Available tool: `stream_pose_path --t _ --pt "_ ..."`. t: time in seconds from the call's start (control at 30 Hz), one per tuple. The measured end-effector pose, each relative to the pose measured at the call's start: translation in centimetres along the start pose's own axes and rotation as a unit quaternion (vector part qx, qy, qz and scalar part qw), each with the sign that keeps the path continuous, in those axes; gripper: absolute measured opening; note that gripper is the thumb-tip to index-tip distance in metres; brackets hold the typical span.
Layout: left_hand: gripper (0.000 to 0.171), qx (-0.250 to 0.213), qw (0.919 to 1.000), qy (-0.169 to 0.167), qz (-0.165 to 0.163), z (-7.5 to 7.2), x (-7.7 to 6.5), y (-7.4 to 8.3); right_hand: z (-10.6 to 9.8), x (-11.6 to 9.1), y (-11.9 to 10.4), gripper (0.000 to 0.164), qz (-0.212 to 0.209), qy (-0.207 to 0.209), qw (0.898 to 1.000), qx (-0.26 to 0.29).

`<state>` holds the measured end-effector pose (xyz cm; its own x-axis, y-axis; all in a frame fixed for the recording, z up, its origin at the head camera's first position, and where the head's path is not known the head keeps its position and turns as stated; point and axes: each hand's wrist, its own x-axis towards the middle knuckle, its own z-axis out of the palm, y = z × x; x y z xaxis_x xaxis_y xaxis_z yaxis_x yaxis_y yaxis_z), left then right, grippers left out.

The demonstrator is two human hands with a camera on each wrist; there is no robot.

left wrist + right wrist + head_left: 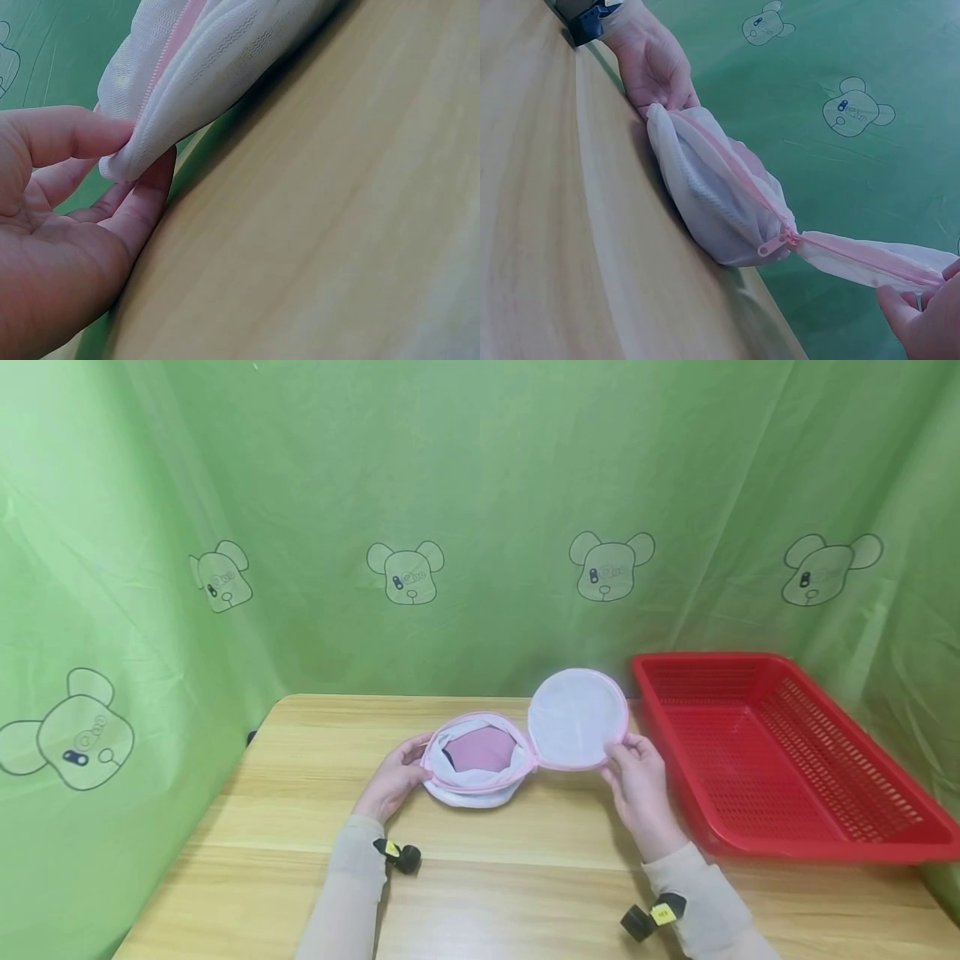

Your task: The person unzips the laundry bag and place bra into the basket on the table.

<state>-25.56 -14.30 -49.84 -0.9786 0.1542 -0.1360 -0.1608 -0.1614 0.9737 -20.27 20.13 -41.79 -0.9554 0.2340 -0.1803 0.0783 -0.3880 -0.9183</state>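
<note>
A round white mesh laundry bag (474,797) with pink zipper edging sits on the table, its lid (576,718) unzipped and swung out to the right. Inside the bag lies a pink item (482,749) with a dark patch at its left; its kind cannot be told. My left hand (392,779) pinches the bag's left rim between thumb and fingers. With thumb and fingertips, my right hand (637,783) holds the lid's lower right edge. Near the hinge, a pink zipper pull (772,245) hangs in the right wrist view.
To the right stands a large red plastic basket (750,847) with perforated walls, close beside my right hand. The wooden table (300,793) meets a green curtain (480,460) with bear-head prints at the back and sides.
</note>
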Motion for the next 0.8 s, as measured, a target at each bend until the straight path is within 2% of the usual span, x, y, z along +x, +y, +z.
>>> stream_pose_path --t 0.43,0.8 --pt "0.075 -0.002 0.9999 0.005 -0.012 0.0 0.0 0.0 -1.1 0.1 0.7 0.016 0.023 -0.012 1.000 0.007" --pt "0.074 -0.003 1.0000 -0.005 -0.004 0.0 0.0 0.0 -1.9 0.0 1.3 0.019 0.039 -0.014 0.999 0.005"
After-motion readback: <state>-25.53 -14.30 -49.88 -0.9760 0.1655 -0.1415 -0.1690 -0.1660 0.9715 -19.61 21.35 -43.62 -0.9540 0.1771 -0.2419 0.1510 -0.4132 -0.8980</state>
